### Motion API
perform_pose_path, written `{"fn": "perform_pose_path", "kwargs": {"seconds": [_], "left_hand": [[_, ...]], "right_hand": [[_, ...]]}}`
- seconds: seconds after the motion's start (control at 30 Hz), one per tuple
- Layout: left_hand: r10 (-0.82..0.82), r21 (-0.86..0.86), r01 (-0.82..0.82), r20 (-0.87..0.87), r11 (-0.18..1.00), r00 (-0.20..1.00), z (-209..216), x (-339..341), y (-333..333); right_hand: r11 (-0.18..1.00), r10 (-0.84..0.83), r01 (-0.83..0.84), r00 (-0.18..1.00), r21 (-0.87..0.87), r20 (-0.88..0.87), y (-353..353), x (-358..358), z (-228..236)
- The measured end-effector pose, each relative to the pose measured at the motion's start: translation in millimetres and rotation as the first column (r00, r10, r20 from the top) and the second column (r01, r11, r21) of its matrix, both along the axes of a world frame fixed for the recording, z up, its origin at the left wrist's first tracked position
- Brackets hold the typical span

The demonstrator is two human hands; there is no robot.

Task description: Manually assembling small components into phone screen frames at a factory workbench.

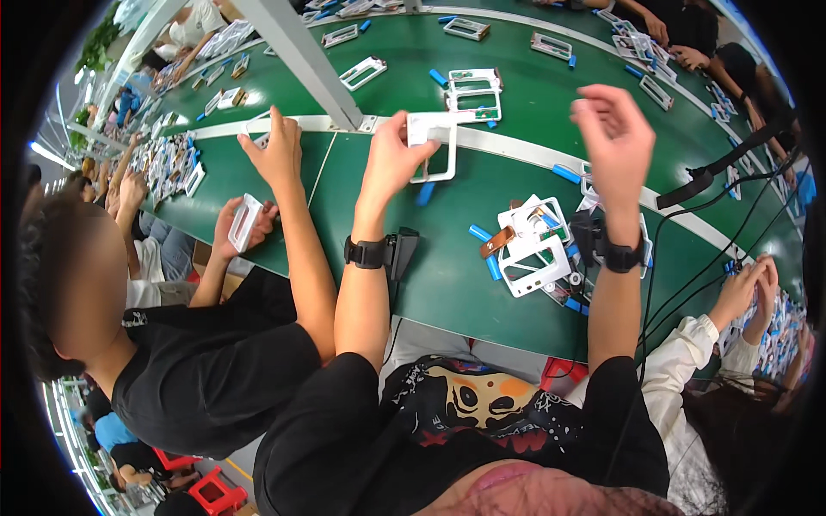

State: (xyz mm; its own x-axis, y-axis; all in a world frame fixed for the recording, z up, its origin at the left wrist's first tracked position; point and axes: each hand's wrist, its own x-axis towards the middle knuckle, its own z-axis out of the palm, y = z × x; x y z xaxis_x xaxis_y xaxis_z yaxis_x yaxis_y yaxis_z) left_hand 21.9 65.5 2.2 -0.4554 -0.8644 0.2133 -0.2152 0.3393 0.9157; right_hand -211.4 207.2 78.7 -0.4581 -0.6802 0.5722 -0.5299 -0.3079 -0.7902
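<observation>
My left hand (394, 168) pinches a white rectangular plastic frame (446, 159) by its near-left corner, raised above the green work table (447, 284). A blue cylinder (425, 191) shows just below that frame. My right hand (615, 146) is raised over the table at the right, its fingers loosely bent and nothing visible in them. Between my forearms and toward the right lies a heap of white frames (521, 282) with blue cylinders (492, 266) and a brown piece (497, 242). Part of the heap is hidden behind my right wrist.
A white rail (516, 151) divides the table from a green belt (396, 99) carrying more frames (473, 95). A grey post (305, 60) rises at the left. Black cables (680, 249) hang at the right. Co-workers sit on both sides; the left one holds a white frame (245, 224).
</observation>
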Motion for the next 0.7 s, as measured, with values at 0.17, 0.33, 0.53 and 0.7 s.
{"fn": "perform_pose_path", "kwargs": {"seconds": [0.17, 0.33, 0.53, 0.7], "left_hand": [[-0.153, 0.024, 0.167, -0.292, 0.986, 0.944, 56, -57, 11], [-0.184, 0.223, 0.39, -0.611, 0.893, 0.77, 53, -103, 27], [-0.363, 0.365, 0.767, -0.719, 0.528, 0.592, 55, -105, 48], [-0.495, 0.42, 0.656, -0.435, 0.627, 0.752, 50, -101, 36]], "right_hand": [[0.99, 0.118, -0.117, 0.993, 0.082, -0.005, -20, 45, -22], [0.975, 0.219, -0.218, 0.898, -0.046, 0.381, -20, 40, -28], [0.986, 0.051, 0.025, 0.894, -0.164, 0.446, -9, 21, -9], [0.989, -0.022, 0.082, 0.905, -0.124, 0.425, -13, 7, -15]]}}
